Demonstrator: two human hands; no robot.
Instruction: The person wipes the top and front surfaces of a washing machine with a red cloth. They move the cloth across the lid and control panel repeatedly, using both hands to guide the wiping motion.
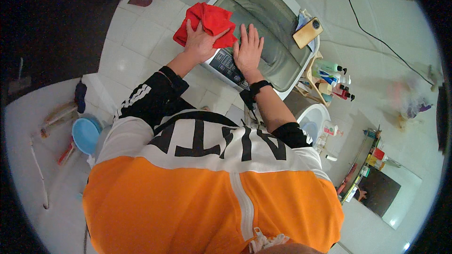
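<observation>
A bunched red cloth [212,21] lies at the left front corner of a top-loading washing machine [293,91], partly over its clear lid [279,35]. My left hand [201,42] rests on the cloth with its fingers spread; whether it grips the fabric is hard to tell. To the right of the cloth, my right hand [249,49] lies flat on the lid with fingers apart and nothing in it, its thumb close to the cloth's edge. The dark control panel [227,67] shows between my two hands, along the machine's front edge.
A gold phone [305,35] lies on the machine's right edge over some fabric. Several pump bottles [330,72] stand on a rack [314,77] beside it. A white basin [317,113] is at the right. A blue basin [84,135] is at the left; a black cable [367,35] runs along the wall.
</observation>
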